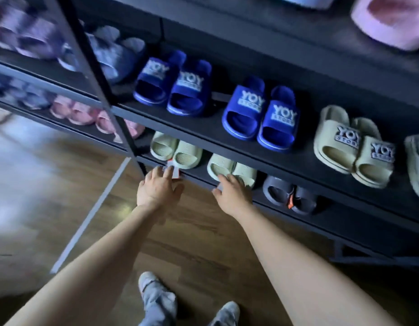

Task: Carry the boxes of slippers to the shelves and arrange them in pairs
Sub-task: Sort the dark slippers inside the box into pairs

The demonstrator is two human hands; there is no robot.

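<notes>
Slippers stand in pairs on the black shelves [304, 161], each one's long axis running front to back with the open toe towards the shelf edge. On the lowest visible shelf are two pale green pairs and a dark grey pair [288, 194] carrying an orange tag. The left grip [158, 187] is spread, fingertips on a white and red tag [175, 172] below the first green pair [175, 152]. The right grip [234, 194] lies with fairly straight fingers on the toes of the second green pair [232, 169], thumb splayed. One shelf up, two blue pairs [260, 115] and a beige pair [354, 147] read "YOY" on the straps, with a smaller line beneath starting "STO". Purple and pink slippers behind the upright at left are blurred; another beige slipper [416, 161] is cut off at the right edge
</notes>
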